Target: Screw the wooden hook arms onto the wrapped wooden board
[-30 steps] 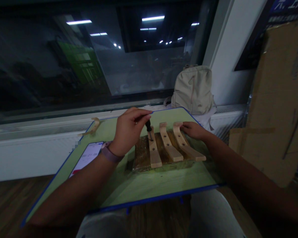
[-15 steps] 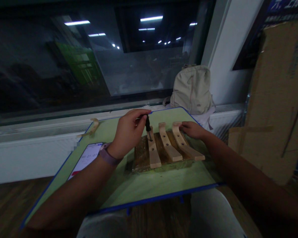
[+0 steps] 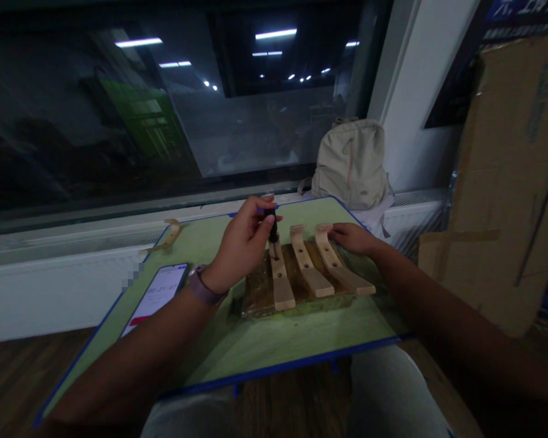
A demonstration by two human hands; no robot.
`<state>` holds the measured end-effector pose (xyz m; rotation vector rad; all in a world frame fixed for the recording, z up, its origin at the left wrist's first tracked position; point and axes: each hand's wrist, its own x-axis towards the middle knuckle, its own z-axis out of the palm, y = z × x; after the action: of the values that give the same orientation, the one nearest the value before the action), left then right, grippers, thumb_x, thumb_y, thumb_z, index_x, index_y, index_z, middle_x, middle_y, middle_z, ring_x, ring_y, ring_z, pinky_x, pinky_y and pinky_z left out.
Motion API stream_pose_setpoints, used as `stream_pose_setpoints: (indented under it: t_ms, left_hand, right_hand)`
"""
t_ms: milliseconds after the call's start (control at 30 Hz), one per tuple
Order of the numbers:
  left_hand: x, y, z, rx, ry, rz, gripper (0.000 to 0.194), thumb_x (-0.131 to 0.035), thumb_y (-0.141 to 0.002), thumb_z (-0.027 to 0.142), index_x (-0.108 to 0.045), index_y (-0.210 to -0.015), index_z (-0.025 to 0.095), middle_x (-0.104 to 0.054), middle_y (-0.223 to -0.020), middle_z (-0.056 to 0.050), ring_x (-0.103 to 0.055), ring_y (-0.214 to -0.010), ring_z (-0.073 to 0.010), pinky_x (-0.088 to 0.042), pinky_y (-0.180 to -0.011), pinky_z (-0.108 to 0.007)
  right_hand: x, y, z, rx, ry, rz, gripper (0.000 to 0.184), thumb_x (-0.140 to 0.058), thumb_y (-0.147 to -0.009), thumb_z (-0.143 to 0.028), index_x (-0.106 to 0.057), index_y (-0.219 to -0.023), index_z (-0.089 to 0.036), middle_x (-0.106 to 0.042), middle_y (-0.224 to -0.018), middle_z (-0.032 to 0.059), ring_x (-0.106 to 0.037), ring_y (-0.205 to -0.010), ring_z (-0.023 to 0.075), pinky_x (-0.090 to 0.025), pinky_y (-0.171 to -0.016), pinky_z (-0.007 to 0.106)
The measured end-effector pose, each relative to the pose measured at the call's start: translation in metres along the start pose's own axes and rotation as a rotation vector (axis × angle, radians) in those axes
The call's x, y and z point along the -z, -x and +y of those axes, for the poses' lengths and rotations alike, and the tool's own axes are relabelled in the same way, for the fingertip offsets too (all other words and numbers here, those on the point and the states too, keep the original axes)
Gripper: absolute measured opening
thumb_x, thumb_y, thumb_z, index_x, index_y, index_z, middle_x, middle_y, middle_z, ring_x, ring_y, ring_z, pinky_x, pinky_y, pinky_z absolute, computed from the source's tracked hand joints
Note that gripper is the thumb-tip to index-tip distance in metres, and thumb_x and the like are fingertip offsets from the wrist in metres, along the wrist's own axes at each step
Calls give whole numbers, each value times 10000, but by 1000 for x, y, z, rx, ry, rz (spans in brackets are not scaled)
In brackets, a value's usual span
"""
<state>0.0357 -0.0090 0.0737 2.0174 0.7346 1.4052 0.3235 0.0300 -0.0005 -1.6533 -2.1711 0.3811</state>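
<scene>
My left hand [image 3: 248, 238] is closed around the black handle of a screwdriver [image 3: 273, 228], held nearly upright. The tip meets a hole in the leftmost wooden hook [image 3: 283, 292], a pale strip with a curved far end. Two similar pieces, a middle wooden hook [image 3: 311, 272] and a right wooden hook [image 3: 340, 267], lie beside it on a brown board [image 3: 258, 295] that looks wrapped in clear film. At the curved far end of the right hook, my right hand [image 3: 352, 238] grips with its fingers, which are partly hidden.
A phone [image 3: 158, 295] lies on the green, blue-edged table [image 3: 237, 350] at the left. Another curved wooden piece [image 3: 171, 234] rests at the far left corner. Beyond the table stand a beige backpack [image 3: 351, 164] and, to the right, a large cardboard sheet [image 3: 497, 182].
My left fingers have shifted around the screwdriver handle, with the fingertips now spread a little past it. The tip stays at the same hole. My right hand stays at the right hook.
</scene>
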Motion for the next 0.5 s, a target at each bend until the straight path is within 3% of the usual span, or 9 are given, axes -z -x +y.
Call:
stream_pose_setpoints:
  t_ms: [200,267,400,500]
  left_hand:
    - [4,-1,5,-132,-268,157,128,-703,-821,300,-635,-810,193,-629,-841,-14,-608,-799,-143,-528,-706,-262]
    - [5,0,7,-102,-251,143,95,-684,-839,285,-674,-877,199,-674,-866,-20,-639,-815,-149,-540,-719,-267]
    - [2,4,5,-37,-114,84,279,-570,-919,259,-616,-1189,211,-709,-1086,-68,-694,-945,-171,-565,-815,-304]
    - [0,4,5,-65,-146,63,215,-554,-930,269,-655,-1108,202,-700,-1115,-77,-683,-984,-180,-558,-824,-311]
  right_hand:
    - [0,0,0,5,-5,2,358,-417,-962,-378,-720,-1026,-198,-759,-974,87,-666,-967,239,-487,-871,317]
    - [-1,0,1,5,-6,3,360,-418,-963,-379,-721,-1020,-191,-757,-984,91,-668,-958,238,-487,-870,320]
    - [-1,0,2,4,-5,10,356,-440,-957,-386,-725,-992,-175,-753,-1008,100,-674,-944,232,-482,-871,313]
    - [-2,0,3,2,-7,13,355,-439,-958,-383,-725,-1008,-178,-755,-1003,95,-675,-942,228,-481,-874,310]
